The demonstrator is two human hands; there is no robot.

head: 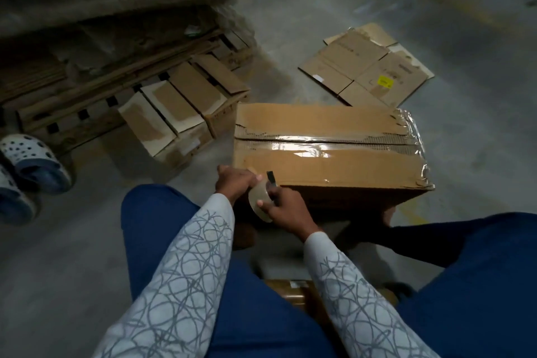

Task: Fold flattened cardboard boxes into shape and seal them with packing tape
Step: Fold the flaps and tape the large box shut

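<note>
Between my knees on the concrete floor stands the cardboard box (328, 151), already folded into shape, with glossy packing tape along its top seam and crumpled tape at the far right corner. I judge it light and probably empty, its walls stiff but the top flaps torn and soft along the seam. It is best steadied at a corner or edge, not pushed in the middle, where the flaps could sag. Beyond it some flattened boxes (366, 73) lie on the floor, well apart from my hands. My left hand (235, 180) curls over the box's near left corner, holding it and seemingly pinning the tape's free end there. My right hand (286, 212) sits just beside it, against the near face, fingers wrapped round the tape roll (258, 206). The roll is small, rigid and slick at the rim, so I'd grip it through the core and keep the sticky strip taut. A dark thin piece (270, 178) stands up by the roll; I cannot tell what it is.
</note>
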